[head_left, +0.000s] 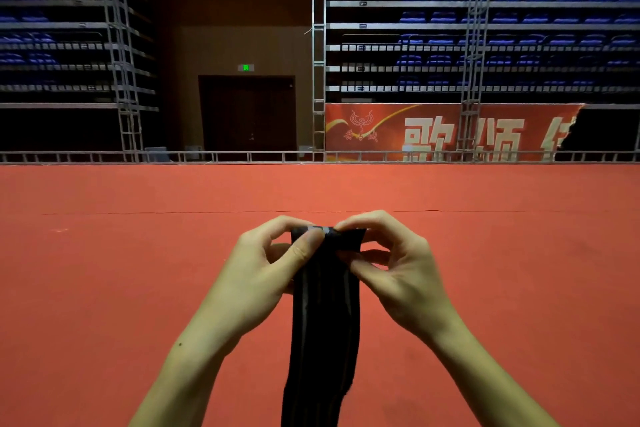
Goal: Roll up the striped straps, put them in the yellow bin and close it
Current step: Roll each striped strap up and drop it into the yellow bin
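A black strap with thin grey stripes [323,322] hangs straight down in front of me, its lower part running out of the bottom of the view. My left hand [263,263] pinches the strap's top end from the left, thumb pressed on its front. From the right, my right hand [391,263] pinches the same top end, whose edge is folded over between the fingers. The yellow bin is not in view.
A red carpeted floor [138,270] stretches ahead to a low metal truss rail [242,157]. Behind it stand tiers of blue seats [502,17], a red banner [433,132], vertical trusses [318,45] and a dark door [247,113].
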Available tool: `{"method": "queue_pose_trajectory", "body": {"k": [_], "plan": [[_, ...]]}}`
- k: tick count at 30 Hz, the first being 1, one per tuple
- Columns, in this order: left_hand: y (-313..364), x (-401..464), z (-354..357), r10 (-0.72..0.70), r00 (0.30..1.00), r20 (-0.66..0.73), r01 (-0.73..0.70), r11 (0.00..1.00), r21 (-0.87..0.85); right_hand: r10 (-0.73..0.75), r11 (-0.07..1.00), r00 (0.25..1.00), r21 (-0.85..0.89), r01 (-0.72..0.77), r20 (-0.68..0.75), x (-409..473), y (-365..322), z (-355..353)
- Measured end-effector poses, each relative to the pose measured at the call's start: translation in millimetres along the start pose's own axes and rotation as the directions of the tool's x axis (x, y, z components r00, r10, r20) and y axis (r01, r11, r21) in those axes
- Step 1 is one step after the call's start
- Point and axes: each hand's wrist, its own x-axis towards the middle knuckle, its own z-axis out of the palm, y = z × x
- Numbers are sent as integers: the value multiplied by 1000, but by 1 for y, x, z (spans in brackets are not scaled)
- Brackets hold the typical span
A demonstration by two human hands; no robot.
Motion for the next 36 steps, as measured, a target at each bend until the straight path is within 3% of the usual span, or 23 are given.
{"method": "queue_pose_trajectory", "body": {"k": [7,10,16,20,25,30,36], "plan": [[3,-6,1,-48,998,-33,43,992,-122,-114,990,989,71,121,-96,-7,8,13],[2,-7,-2,-32,999,-32,28,993,-113,-54,994,996,91,61,-70,-10,9,12],[-2,-7,-7,21,999,-33,-23,998,-59,225,963,974,149,-227,30,-10,2,-2],[-6,-7,-9,56,998,-24,-57,998,-34,223,974,970,25,-226,92,-8,2,-4],[-14,-6,-11,131,991,-33,-131,991,-21,225,971,967,57,-233,117,-12,3,1],[-27,-8,8,293,941,-170,-268,951,155,249,948,962,172,-266,114,-10,1,7],[-39,-11,26,371,904,-214,-281,891,356,247,937,964,229,-264,100,-7,4,11]]}}
